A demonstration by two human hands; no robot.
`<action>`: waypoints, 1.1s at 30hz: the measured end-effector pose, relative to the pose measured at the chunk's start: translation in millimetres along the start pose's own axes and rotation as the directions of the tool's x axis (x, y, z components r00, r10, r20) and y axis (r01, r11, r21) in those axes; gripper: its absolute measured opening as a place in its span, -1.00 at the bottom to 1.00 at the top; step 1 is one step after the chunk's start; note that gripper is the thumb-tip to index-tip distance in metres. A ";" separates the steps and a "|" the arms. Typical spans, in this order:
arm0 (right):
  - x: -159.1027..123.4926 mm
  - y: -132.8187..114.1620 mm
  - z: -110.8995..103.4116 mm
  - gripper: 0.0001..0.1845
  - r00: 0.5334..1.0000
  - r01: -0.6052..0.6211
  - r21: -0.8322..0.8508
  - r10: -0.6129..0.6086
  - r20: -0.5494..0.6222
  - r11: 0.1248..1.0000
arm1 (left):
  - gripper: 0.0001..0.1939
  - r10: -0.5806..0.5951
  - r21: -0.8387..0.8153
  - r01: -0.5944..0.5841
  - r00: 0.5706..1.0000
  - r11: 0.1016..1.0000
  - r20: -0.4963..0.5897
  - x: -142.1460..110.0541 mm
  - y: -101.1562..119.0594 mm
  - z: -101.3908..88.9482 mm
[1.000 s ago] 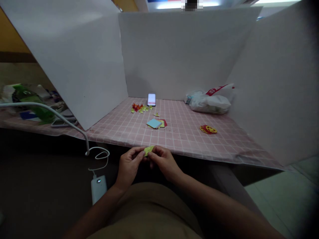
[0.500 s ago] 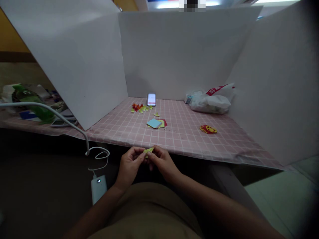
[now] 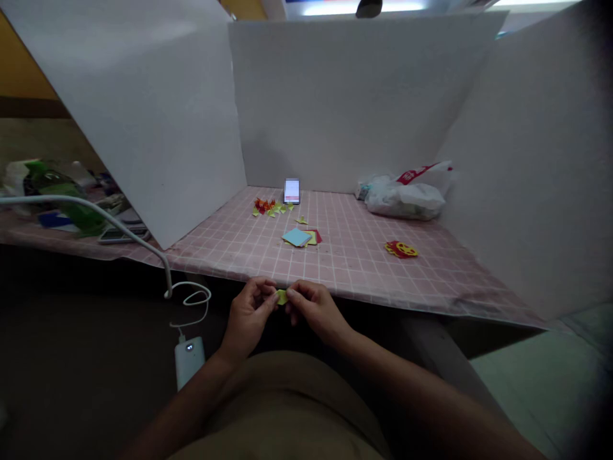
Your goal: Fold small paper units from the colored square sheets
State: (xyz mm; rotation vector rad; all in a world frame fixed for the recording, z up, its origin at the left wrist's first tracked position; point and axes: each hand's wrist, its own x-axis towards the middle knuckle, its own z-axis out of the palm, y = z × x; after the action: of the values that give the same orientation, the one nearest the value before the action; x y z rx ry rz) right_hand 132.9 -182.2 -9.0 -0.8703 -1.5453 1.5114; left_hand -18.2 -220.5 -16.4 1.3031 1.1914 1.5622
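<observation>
Paper (image 3: 282, 297) bridges left hand (image 3: 248, 313) and right hand (image 3: 318, 310) sideways, each grip pinching it, long axis unclear.

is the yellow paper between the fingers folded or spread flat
Folded: the yellow paper pinched between the left hand and right hand shows as a small angular piece; its creases are unclear.
</observation>
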 end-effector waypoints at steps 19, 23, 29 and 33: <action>-5.5 -0.3 5.3 -0.70 0.998 -0.034 0.179 0.042 -0.041 0.983 | -0.76 -0.110 -0.070 0.108 0.993 0.992 -0.038 -1.2 2.0 -9.8; -5.9 3.4 7.5 -0.69 0.998 -0.025 0.176 0.035 -0.053 0.984 | -0.81 -0.127 -0.038 0.125 0.991 0.991 -0.037 -2.2 2.0 -10.8; -8.0 4.5 9.2 -0.68 0.998 -0.017 0.168 0.028 -0.064 0.986 | -0.83 -0.126 -0.021 0.126 0.992 0.992 -0.015 -0.7 5.9 -11.4; -9.5 2.1 9.6 -0.69 0.997 0.006 0.122 0.003 -0.081 0.993 | -0.82 -0.135 -0.009 0.135 0.991 0.991 -0.004 -1.3 12.1 -11.9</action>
State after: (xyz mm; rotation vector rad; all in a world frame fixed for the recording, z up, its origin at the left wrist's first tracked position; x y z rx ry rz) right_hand 128.6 -194.8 -11.5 -0.8494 -1.3799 1.5334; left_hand -29.5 -227.2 -5.6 1.1883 1.2477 1.4727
